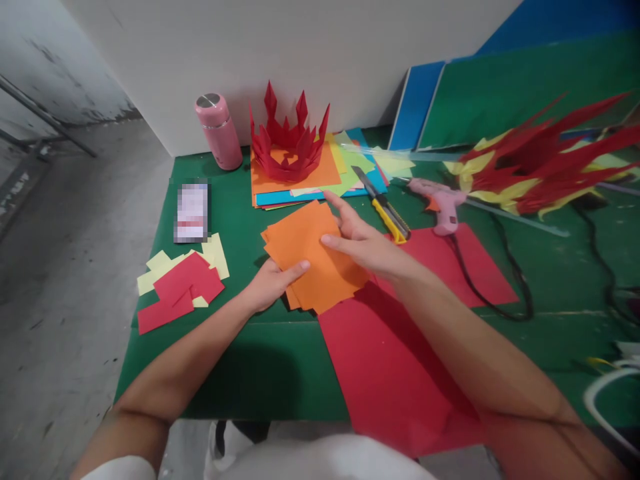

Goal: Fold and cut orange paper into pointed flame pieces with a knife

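Several orange paper sheets (320, 260) are held in a loose, uneven stack above the green tabletop. My left hand (273, 283) grips the lower left edge, its thumb on top and the other fingers underneath. At the upper right side, my right hand (357, 233) has its thumb on the top sheet, while its index finger extends past the far edge. A large red paper sheet (395, 373) lies under the stack's lower right corner and my right forearm. Just beyond the stack stands a red folded-paper crown (287, 157) on a pile of coloured paper (320, 170).
A yellow utility knife (383, 207) and a pink glue gun (440, 203) with a looping cord lie at right, near a red and yellow paper flame piece (540, 160). A pink bottle (220, 133), a blurred phone (192, 212) and red and yellow scraps (183, 283) are at left.
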A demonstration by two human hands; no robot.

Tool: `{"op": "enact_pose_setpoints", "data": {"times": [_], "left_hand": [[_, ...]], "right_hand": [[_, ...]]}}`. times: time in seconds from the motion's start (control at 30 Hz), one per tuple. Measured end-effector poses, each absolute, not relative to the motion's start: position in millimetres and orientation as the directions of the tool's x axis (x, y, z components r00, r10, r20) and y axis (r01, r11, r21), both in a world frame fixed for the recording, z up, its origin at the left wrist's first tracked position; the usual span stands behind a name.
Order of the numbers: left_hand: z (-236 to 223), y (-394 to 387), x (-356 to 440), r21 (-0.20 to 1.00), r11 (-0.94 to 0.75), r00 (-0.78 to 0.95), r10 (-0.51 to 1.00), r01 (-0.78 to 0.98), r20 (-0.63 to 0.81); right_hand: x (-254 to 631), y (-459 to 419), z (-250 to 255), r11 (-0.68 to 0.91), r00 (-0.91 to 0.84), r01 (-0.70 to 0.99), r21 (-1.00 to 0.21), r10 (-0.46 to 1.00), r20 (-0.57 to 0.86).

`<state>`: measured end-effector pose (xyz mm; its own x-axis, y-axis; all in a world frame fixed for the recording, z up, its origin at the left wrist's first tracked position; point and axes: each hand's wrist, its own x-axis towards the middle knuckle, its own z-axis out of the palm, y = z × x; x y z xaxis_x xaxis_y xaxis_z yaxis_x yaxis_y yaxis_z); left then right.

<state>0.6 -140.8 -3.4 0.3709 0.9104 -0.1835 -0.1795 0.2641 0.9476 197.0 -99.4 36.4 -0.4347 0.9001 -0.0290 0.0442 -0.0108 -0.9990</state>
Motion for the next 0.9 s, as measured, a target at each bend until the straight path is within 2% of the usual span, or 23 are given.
{"op": "enact_pose_setpoints", "data": {"times": [0.1, 0.17, 0.23, 0.3, 0.4, 0.53, 0.67, 0.9], "left_hand": [[-3.0, -136.9, 0.8, 0.982, 0.113, 0.194, 0.978, -0.151, -0.082], [-3.3, -134.5, 0.3, 0.99, -0.029, 0.042, 0.998, -0.14, 0.035], [-3.4, -133.9, 0.0, 0.979, -0.183, -0.09, 0.98, -0.09, 0.175], [-3.2, -135.1, 0.4, 0.958, -0.288, -0.152, 0.947, -0.009, 0.283], [-4.0, -136.8, 2.2, 0.943, -0.33, -0.131, 0.933, 0.054, 0.334], [-10.6, -134.1, 3.4, 0.952, -0.283, -0.057, 0.955, 0.118, 0.291], [-16.6, -131.1, 1.8, 0.922, -0.317, 0.011, 0.946, 0.222, 0.323], [-9.2, -131.9, -0.1, 0.904, -0.342, -0.015, 0.934, 0.257, 0.357]], "right_hand": [[194.9, -103.1, 45.6, 0.002, -0.422, 0.02, -1.0, 0.907, -0.007], [192.0, -105.3, 47.7, 0.088, -0.328, 0.035, -0.995, 0.942, 0.072], [188.9, -106.9, 46.1, 0.184, -0.217, 0.059, -0.981, 0.962, 0.168], [186.4, -107.4, 41.4, 0.234, -0.168, 0.067, -0.97, 0.961, 0.22], [183.4, -106.2, 29.8, 0.204, -0.242, 0.031, -0.979, 0.951, 0.19], [178.0, -103.7, 10.7, 0.141, -0.318, 0.034, -0.989, 0.94, 0.123], [173.1, -103.7, 0.6, 0.159, -0.369, 0.021, -0.987, 0.919, 0.14], [176.7, -106.9, 5.9, 0.222, -0.329, 0.137, -0.965, 0.93, 0.167]]}}
